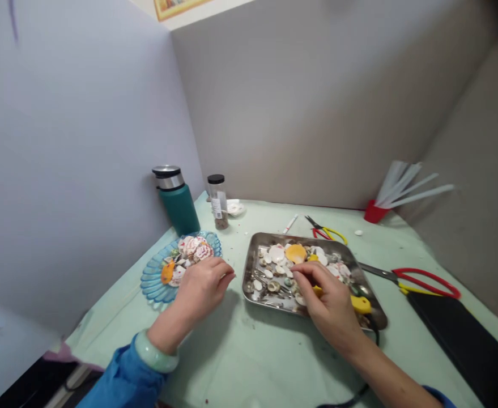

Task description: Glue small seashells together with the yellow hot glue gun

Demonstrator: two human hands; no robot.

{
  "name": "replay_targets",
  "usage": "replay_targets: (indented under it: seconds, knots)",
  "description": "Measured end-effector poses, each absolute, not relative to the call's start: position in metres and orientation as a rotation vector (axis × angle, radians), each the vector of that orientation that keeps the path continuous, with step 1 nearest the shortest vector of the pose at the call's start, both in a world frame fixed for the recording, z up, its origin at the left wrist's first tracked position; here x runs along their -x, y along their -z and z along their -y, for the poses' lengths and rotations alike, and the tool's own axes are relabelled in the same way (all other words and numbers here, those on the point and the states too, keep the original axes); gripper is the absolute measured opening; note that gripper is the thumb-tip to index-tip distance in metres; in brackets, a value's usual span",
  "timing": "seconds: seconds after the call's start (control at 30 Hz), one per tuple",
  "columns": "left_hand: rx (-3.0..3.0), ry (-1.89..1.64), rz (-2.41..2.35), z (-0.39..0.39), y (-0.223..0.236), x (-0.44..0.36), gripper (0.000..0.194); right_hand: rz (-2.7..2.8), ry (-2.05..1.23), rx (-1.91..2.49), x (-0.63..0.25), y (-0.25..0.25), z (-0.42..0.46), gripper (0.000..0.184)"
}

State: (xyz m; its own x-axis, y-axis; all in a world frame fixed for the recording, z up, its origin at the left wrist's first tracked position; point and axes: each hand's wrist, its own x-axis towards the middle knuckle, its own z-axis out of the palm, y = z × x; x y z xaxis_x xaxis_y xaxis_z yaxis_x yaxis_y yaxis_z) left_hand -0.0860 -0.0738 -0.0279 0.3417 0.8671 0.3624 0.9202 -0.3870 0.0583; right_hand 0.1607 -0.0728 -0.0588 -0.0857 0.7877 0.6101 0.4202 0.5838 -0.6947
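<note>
Head view. No writing can be read: the white label on the clear jar (218,203) with its black cap is too small to make out.

Your left hand (201,289) rests on the counter (249,351) between the blue glass plate (155,277) and the metal tray (252,255). Its fingers (225,275) are drawn together at the tips; you cannot tell whether anything is pinched between them.

Your right hand (331,303) lies over the near right part of the tray, fingers (302,272) closed together and pointing down into the shells (280,255). Whether they clamp one is not visible. A yellow-handled tool (361,305) shows just beside this hand.

The tray is shallow, rectangular and polished, filled with small round and fan-shaped shells, white, grey and one orange. The plate is ribbed and scalloped, carrying red-patterned shells (194,249). A pale green sheet covers the counter. A teal flask (176,199) with a steel lid stands behind the plate.
</note>
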Motion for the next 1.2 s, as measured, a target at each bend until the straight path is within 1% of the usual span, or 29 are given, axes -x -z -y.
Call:
replay_targets:
  seconds: [0.13, 0.3, 0.37, 0.53, 0.67, 0.83, 0.9, 1.07, 1.2]
  knots:
    - [2.627, 0.505, 1.403, 0.064, 0.03, 0.047, 0.018, 1.672, -0.41, 1.05, -0.163, 0.057, 0.073, 0.012]
    - [2.736, 0.345, 1.241, 0.049, 0.034, 0.019, 0.014, 1.772, -0.329, 1.168, -0.179, 0.049, 0.067, 0.014]
    - [2.758, 0.266, 1.249, 0.043, 0.035, 0.014, 0.01, 1.874, -0.268, 1.282, -0.189, 0.043, 0.066, 0.013]
    - [2.79, 0.16, 1.304, 0.034, 0.04, 0.01, 0.012, 2.165, -0.097, 1.62, -0.215, 0.029, 0.069, 0.014]
    - [2.849, 0.142, 1.294, 0.029, 0.044, 0.011, 0.012, 2.286, -0.105, 1.782, -0.224, 0.03, 0.072, 0.023]
    - [2.889, 0.158, 1.283, 0.027, 0.045, 0.012, 0.013, 2.302, -0.046, 1.959, -0.222, 0.035, 0.071, 0.033]
    - [2.892, 0.161, 1.301, 0.027, 0.046, 0.012, 0.014, 2.335, -0.034, 1.977, -0.22, 0.035, 0.072, 0.034]
    - [2.86, 0.266, 1.436, 0.026, 0.049, 0.012, 0.019, 2.342, -0.033, 1.976, -0.218, 0.032, 0.072, 0.026]
    - [2.87, 0.259, 1.438, 0.025, 0.05, 0.013, 0.022, 2.311, -0.025, 1.94, -0.217, 0.034, 0.071, 0.027]
